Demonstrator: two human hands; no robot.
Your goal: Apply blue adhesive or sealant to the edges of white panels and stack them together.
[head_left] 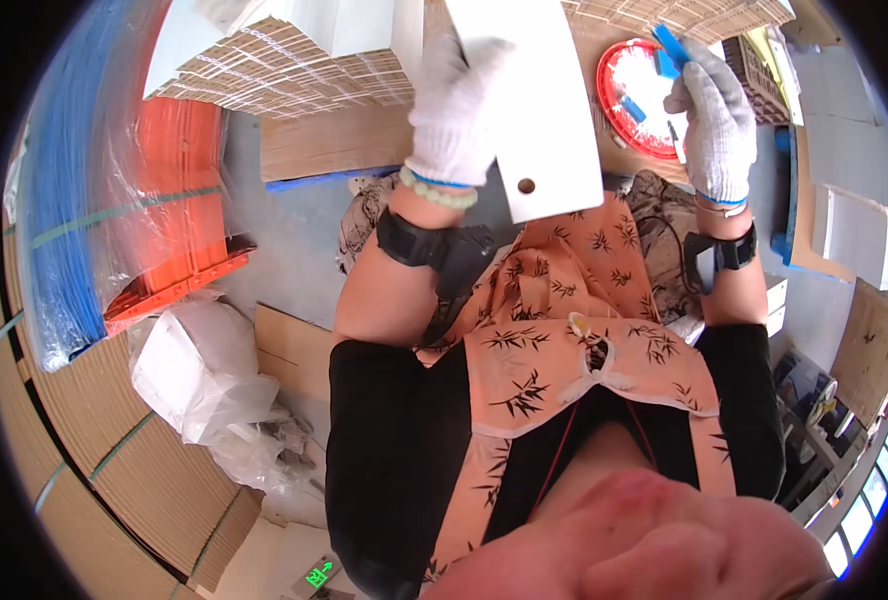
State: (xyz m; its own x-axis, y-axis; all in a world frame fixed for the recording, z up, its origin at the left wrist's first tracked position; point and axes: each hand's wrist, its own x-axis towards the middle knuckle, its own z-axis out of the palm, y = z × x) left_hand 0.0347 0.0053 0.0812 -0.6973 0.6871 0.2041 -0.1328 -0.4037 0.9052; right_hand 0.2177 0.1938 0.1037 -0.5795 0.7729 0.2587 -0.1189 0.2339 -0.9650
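My left hand [456, 120], in a white knit glove, holds the left edge of a long white board [549, 130]. Its thumb lies over the board's face, and its other fingers are partly hidden. A round hole pierces the board near its lower end. My right hand [719, 125], also gloved, pinches a small blue piece [670, 45] that looks like plastic; its exact kind is unclear. Just left of that hand stands a round red-rimmed tray [604, 92] with white material in it. A blue block [633, 108] lies in the tray.
Stacked white-faced panels [294, 70] stand at the upper left. Blue sheets [74, 200] and orange sheets [179, 200] in clear film lean further left. Plastic wrapping [199, 370] lies below them, beside strapped cardboard stacks [134, 440]. A brown crate [754, 80] is at the upper right.
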